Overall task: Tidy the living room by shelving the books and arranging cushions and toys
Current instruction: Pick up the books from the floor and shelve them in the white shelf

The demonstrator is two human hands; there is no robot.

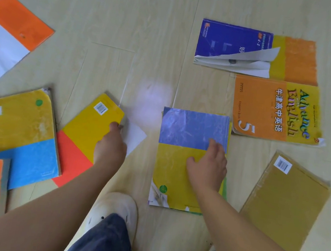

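Nine books scattered flat across the pale floor (114, 24). Far left, three: two orange, one yellow-and-blue book (22, 136). Left hand (111, 149) down on the yellow-and-red book (87, 136), fingers curled at its right edge. Right hand (207, 166) flat on the blue-and-yellow book (175, 168), fingers loosely together. Four more at right. One white shoe (116, 205) below.

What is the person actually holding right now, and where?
Nothing is lifted. The left hand touches the yellow-and-red book at its right edge; the right hand lies flat on the purple-and-yellow book.
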